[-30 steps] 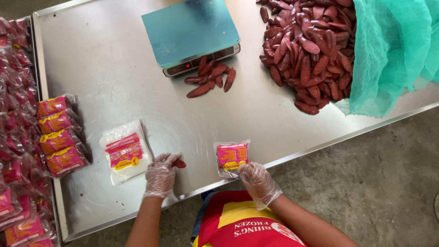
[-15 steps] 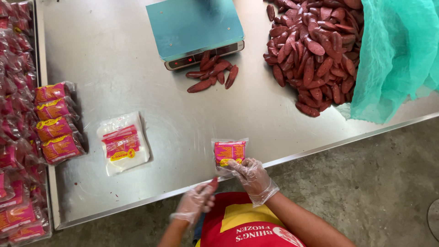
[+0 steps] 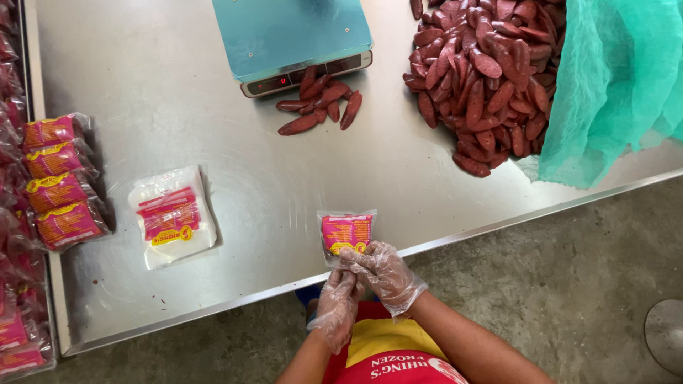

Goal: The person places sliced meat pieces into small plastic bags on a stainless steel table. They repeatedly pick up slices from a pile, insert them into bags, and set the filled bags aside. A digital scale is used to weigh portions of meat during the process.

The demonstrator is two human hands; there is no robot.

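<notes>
Hands in thin clear plastic gloves meet at the near edge of the steel table (image 3: pixel 178 85): the right hand (image 3: pixel 388 274) pinches the lower edge of a small clear plastic pouch with a pink and yellow label (image 3: pixel 346 233), fingers clamped on it, while the left hand (image 3: pixel 336 304) has come up beside it, its fingertips touching the right hand's just below the pouch; whether they grip the pouch too cannot be told. Half a second ago the left hand hung lower and apart, and a second ago it lay flat on the table near the stack of empty labelled pouches (image 3: pixel 173 217), which has stayed where it was to the left. The pouch lies flat on the table edge, as before. Farther off, a few dark red sausages (image 3: pixel 320 103) lie in front of the teal-topped scale (image 3: pixel 292 35), beside a large heap of sausages (image 3: pixel 484 78) and green netting (image 3: pixel 619 78). Filled red packs (image 3: pixel 60 181) line the left side.
</notes>
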